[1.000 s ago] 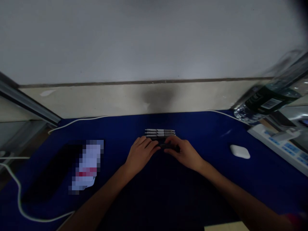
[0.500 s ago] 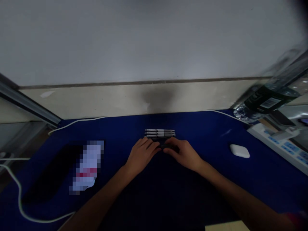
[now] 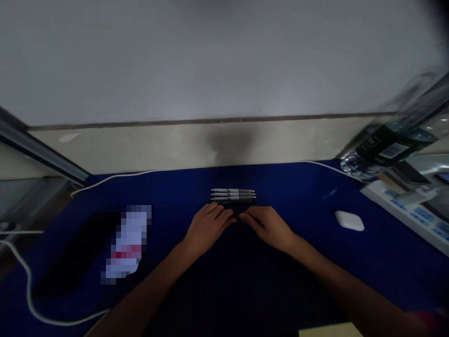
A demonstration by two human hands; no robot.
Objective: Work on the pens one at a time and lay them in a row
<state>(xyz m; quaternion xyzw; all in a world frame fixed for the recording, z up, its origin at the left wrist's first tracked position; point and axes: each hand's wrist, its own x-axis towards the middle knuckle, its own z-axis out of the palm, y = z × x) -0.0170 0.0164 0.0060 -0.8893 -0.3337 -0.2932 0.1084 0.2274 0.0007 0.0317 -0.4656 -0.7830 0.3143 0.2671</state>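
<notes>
The two forearms (image 3: 157,276) reach in from the near side over the blue tabletop (image 3: 298,196), slanting toward each other, and the left hand (image 3: 208,223) and right hand (image 3: 270,225) nearly meet with bent fingers, but it is too dark between their fingertips, so I cannot tell if either one grips something. Between the right hand and the white case (image 3: 350,220) I see a wide stretch of tabletop. Just beyond the fingers the pens (image 3: 229,194) lie crosswise in a close row, with more blue surface behind them, up to the wall (image 3: 157,145) at the far edge.
</notes>
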